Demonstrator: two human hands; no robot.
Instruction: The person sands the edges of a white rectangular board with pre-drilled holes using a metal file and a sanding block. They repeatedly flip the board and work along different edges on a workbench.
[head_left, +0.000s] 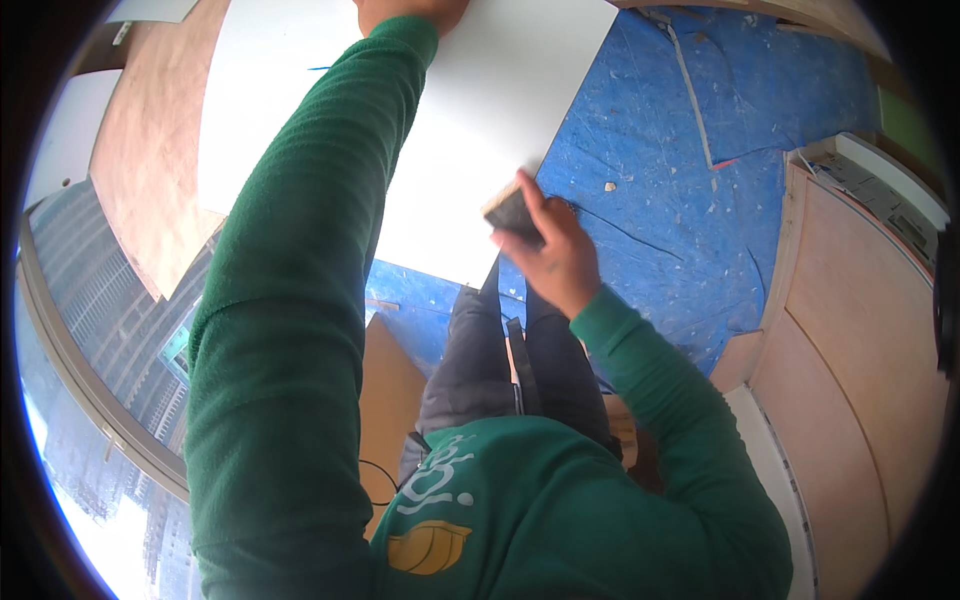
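A large white sheet panel (457, 187) lies before me, its near corner pointing toward my legs. My right hand (561, 262) grips a dark block with a pale edge (517, 217), possibly a sanding block, by the panel's right edge. Blur hides whether the block touches that edge. At the top rim, my left hand (412, 13) is over the far part of the panel; its fingers are cut off by the picture's edge. A short blue mark (319, 68) shows on the white surface beside my left forearm.
Blue sheeting (645, 150) with debris covers the floor. A wooden sheet (161, 150) and a smaller white panel with a hole (71, 135) are at left, near a window frame (90, 390). Pale wood panelling (840, 300) stands at right; a brown board (386, 367) is by my legs.
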